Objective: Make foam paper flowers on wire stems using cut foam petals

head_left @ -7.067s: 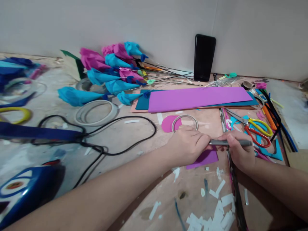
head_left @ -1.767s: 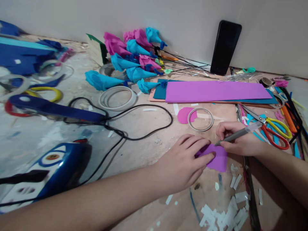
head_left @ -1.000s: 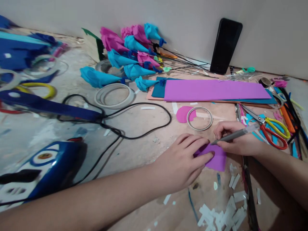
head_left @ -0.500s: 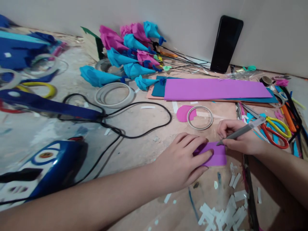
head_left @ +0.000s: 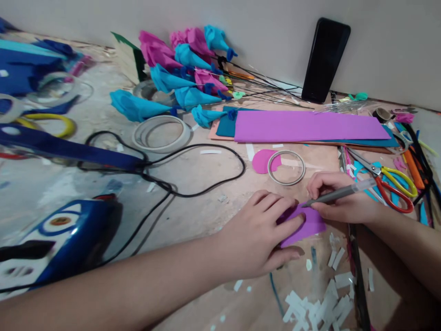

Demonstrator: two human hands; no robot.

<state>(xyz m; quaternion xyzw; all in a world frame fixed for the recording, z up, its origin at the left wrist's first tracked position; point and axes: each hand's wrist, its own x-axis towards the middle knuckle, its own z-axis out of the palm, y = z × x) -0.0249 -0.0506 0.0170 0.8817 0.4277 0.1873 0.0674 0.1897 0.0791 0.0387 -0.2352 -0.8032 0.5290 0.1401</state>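
Observation:
A small piece of purple paper [head_left: 308, 225] lies flat on the table. My left hand [head_left: 265, 230] rests on its left part with fingers spread, covering that side. In my right hand [head_left: 341, 200] a grey pen [head_left: 339, 194] is pinched, its tip on or just over the paper's upper edge, close to my left fingertips. Just beyond the paper sit a thin ring [head_left: 286, 184] and a pink rounded cutout [head_left: 261, 162]. Farther back, a long purple folded sheet [head_left: 310, 126] lies on top of teal and peach sheets.
Scissors [head_left: 394, 186] with yellow and red handles lie to the right. Blue and pink paper flowers [head_left: 188, 96] with wire stems are at the back, near a phone [head_left: 325, 59] leaning on the wall. A looped black cord [head_left: 206, 193], a tape roll [head_left: 160, 149] and white scraps [head_left: 317, 310] surround my hands.
The small purple paper has turned so its right side is tilted. My right hand and the pen tip have shifted slightly left, and my left thumb has spread outward.

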